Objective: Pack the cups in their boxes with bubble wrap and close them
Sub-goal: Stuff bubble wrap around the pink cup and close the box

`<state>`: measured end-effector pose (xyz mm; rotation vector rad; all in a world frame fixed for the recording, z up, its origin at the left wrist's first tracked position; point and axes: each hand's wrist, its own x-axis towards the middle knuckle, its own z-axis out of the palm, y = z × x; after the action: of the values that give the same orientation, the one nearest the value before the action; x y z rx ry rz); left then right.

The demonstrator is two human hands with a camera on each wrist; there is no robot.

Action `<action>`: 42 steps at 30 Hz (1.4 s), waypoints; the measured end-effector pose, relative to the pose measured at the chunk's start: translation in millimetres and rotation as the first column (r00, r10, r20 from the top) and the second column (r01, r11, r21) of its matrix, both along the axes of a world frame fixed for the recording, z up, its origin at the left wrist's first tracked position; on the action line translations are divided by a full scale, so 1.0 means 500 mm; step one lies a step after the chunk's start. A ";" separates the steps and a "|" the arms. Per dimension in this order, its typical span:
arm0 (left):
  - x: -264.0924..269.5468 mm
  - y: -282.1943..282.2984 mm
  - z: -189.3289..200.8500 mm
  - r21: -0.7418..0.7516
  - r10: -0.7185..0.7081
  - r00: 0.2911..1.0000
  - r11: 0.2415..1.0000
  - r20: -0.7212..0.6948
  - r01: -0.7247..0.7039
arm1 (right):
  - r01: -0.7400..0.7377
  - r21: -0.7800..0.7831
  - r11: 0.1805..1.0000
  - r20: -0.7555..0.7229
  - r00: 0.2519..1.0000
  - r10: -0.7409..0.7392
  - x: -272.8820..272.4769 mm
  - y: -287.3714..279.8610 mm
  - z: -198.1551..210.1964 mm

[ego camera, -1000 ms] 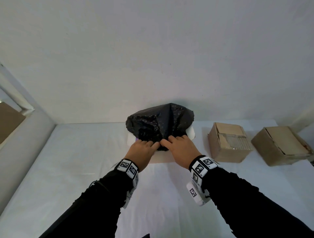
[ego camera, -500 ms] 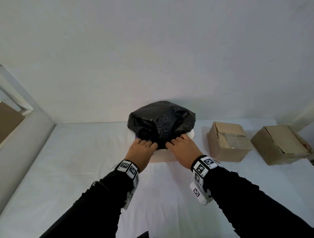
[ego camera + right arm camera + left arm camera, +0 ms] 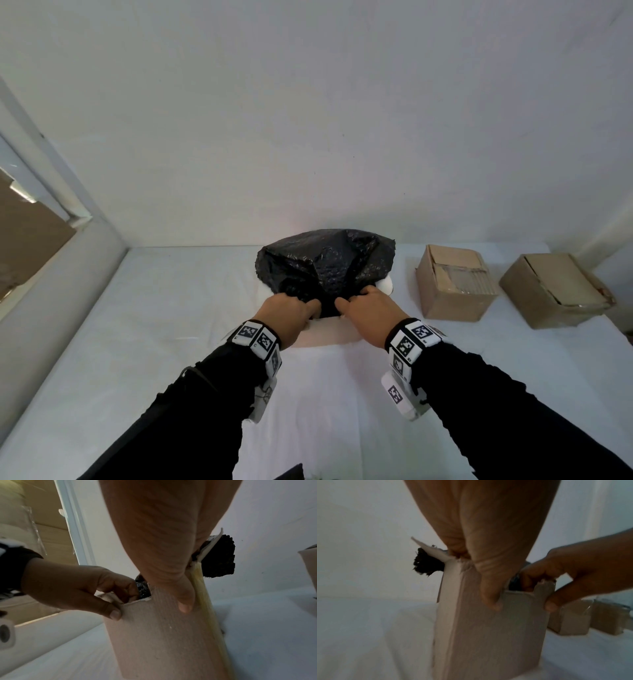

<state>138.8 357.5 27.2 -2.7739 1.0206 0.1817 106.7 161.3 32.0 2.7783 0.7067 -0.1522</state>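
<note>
Bubble wrap (image 3: 325, 263), black and crinkly, bulges out of the top of a pale box (image 3: 329, 337) in the middle of the head view. The box stands on the white table (image 3: 171, 308). No cup shows; it may be under the wrap, but I cannot tell.

The left hand (image 3: 286, 313) holds the near top edge of the box, with its thumb down the front wall and its fingers curled in on the black wrap. The right hand (image 3: 371, 313) does the same just beside it, on the right part of that edge. In the left wrist view a white flap (image 3: 429, 550) sticks up and out at the top corner, so the box is not closed yet.

To the right in the head view sit two brown boxes, a nearer one (image 3: 452, 284) and a farther one (image 3: 555, 291). Their tops lie flat, so they look packed and shut.

So I think this is the last box. The wrap needs pushing down inside, then the flaps need folding over. A lot of wrap is above the rim, so it may pop back up.
</note>
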 end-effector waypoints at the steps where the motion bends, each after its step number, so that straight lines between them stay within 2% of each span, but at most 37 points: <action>1: -0.012 0.000 0.006 0.011 0.028 0.998 1.000 -0.047 -0.028 | 0.004 0.004 1.000 -0.008 1.000 -0.004 -0.011 0.004 0.001; 5: -0.046 0.004 0.013 -0.003 0.054 0.989 0.998 -0.141 -0.055 | 0.008 0.042 0.999 -0.060 0.998 -0.006 -0.047 0.009 0.000; 8: -0.048 0.019 0.026 -0.126 0.066 0.969 0.987 -0.236 -0.098 | 0.081 0.237 0.968 -0.182 0.983 -0.038 -0.056 0.001 0.020; 9: -0.045 0.024 0.033 -0.208 0.080 0.970 0.970 -0.231 -0.130 | 0.159 0.358 0.920 -0.243 0.967 -0.073 -0.054 -0.002 0.033; 10: -0.041 0.029 0.039 -0.297 0.109 0.977 0.941 -0.183 -0.161 | 0.230 0.498 0.836 -0.283 0.954 -0.094 -0.051 -0.003 0.046; 11: -0.034 0.032 0.044 -0.392 0.157 0.984 0.903 -0.085 -0.178 | 0.256 0.634 0.730 -0.261 0.959 -0.110 -0.044 -0.004 0.058; 12: -0.026 0.036 0.046 -0.484 0.222 0.974 0.858 0.044 -0.174 | 0.233 0.733 0.639 -0.170 0.972 -0.160 -0.033 -0.006 0.070; 13: -0.018 0.039 0.049 -0.567 0.301 0.942 0.807 0.150 -0.167 | 0.195 0.782 0.592 -0.049 0.966 -0.254 -0.019 -0.007 0.077; 14: -0.011 0.041 0.052 -0.624 0.394 0.899 0.756 0.193 -0.198 | 0.179 0.790 0.587 0.063 0.928 -0.368 -0.003 -0.009 0.081; 15: -0.003 0.043 0.054 -0.651 0.488 0.860 0.704 0.153 -0.284 | 0.209 0.774 0.597 0.137 0.867 -0.480 0.014 -0.012 0.081; 16: 0.008 0.043 0.054 -0.651 0.569 0.821 0.643 0.054 -0.403 | 0.295 0.746 0.598 0.142 0.806 -0.574 0.031 -0.012 0.081; 18: 0.028 0.043 0.054 -0.586 0.647 0.743 0.540 -0.169 -0.604 | 0.543 0.641 0.543 -0.018 0.718 -0.696 0.058 -0.011 0.080; 20: 0.044 0.045 0.049 -0.572 0.659 0.713 0.498 -0.240 -0.652 | 0.645 0.564 0.516 -0.103 0.675 -0.731 0.075 -0.010 0.072; 23: 0.048 0.050 0.044 -0.659 0.669 0.722 0.466 -0.174 -0.590 | 0.518 0.622 0.587 0.083 0.702 -0.707 0.081 -0.011 0.051; 27: 0.043 0.056 0.030 -0.702 0.654 0.755 0.512 -0.056 -0.496 | 0.296 0.625 0.722 0.331 0.737 -0.589 0.083 -0.009 0.041; 29: 0.049 0.057 0.021 -0.733 0.615 0.789 0.535 -0.005 -0.421 | 0.107 0.624 0.774 0.411 0.798 -0.441 0.086 -0.006 0.042; 31: 0.050 0.051 0.014 -0.743 0.511 0.857 0.597 0.060 -0.303 | -0.055 0.580 0.813 0.436 0.864 -0.252 0.082 0.005 0.043; 33: 0.051 0.041 0.014 -0.748 0.372 0.918 0.646 0.135 -0.152 | -0.064 0.480 0.875 0.371 0.919 -0.136 0.077 0.021 0.048; 36: 0.048 0.025 0.025 -0.736 0.245 0.958 0.675 0.152 -0.056 | 0.069 0.316 0.946 0.175 0.976 -0.129 0.070 0.034 0.045; 38: 0.049 0.024 0.023 -0.753 0.264 0.960 0.650 0.095 -0.104 | 0.137 0.262 0.955 0.095 0.982 -0.166 0.069 0.032 0.041; 40: 0.056 0.030 0.023 -0.765 0.332 0.943 0.599 -0.030 -0.236 | 0.178 0.212 0.961 0.037 0.981 -0.190 0.073 0.030 0.042; 42: 0.066 0.030 0.026 -0.696 0.371 0.921 0.631 -0.117 -0.343 | 0.209 0.194 0.958 -0.058 0.978 -0.202 0.078 0.032 0.044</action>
<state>171.8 372.7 40.0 -3.6539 0.5679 -0.2914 145.5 177.1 53.8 3.0460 0.4617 -0.1834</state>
